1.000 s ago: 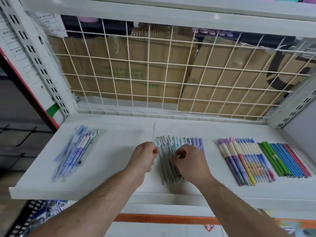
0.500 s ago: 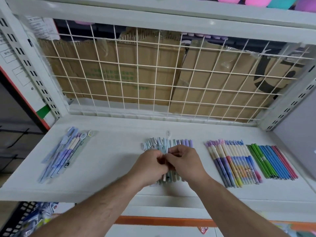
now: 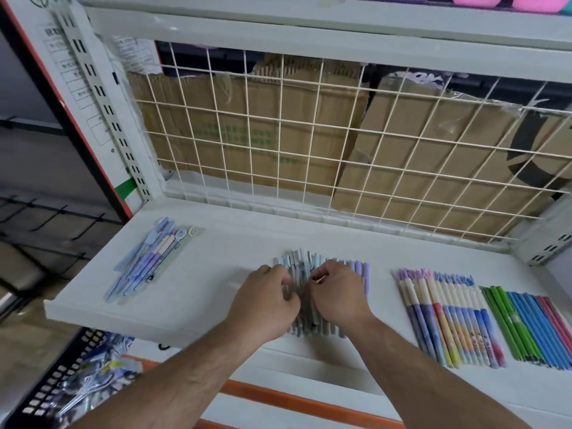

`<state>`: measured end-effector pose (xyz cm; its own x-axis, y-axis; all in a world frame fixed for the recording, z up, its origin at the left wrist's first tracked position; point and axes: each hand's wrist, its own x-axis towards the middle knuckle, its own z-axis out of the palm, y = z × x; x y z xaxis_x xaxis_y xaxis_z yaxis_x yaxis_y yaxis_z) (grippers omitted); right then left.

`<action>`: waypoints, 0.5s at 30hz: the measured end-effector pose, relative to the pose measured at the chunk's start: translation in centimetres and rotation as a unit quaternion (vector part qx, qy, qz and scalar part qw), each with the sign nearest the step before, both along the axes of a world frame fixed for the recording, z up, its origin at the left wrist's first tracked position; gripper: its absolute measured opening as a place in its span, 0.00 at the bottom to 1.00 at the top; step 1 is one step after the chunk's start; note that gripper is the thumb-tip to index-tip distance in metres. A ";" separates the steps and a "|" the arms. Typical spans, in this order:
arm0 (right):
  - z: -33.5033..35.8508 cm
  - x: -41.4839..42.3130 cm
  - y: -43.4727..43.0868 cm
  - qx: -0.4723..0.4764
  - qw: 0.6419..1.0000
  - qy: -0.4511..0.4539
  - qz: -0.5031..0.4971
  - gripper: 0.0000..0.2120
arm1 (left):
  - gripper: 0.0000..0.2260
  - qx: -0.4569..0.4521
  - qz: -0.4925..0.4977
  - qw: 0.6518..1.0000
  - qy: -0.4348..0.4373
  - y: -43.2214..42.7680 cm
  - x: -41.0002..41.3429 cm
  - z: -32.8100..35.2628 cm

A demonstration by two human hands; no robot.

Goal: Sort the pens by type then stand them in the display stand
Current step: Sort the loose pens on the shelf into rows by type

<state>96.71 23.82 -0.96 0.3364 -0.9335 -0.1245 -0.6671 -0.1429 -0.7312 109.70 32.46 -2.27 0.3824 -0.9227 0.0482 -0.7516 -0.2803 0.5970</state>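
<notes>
Two hands close on the middle row of pens, close to the shelf's front edge.
The white metal shelf [image 3: 216, 252] ends just this side of the row of slim grey-green and lilac plastic pens [image 3: 359, 270]. Over that row the left hand [image 3: 266, 301] and right hand [image 3: 337, 295] sit side by side, fingers curled, apparently pinching single pens. These look light, stiff, slick and ready to roll, so mid-barrel seems the best hold. Left of the row is bare shelf, to its right patterned paper-wrapped pens [image 3: 445, 317] lie near, and beyond it stands a white wire grid [image 3: 309, 150].

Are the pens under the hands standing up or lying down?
Lying down. The middle pens lie side by side, flat on the white shelf, under the left hand and right hand, whose fingers curl on them.
</notes>
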 end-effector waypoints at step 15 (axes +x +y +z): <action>-0.3 -1.5 1.9 -0.289 0.944 0.121 0.103 0.13 | 0.14 -0.010 0.046 0.994 -0.100 2.1 -0.9 0.2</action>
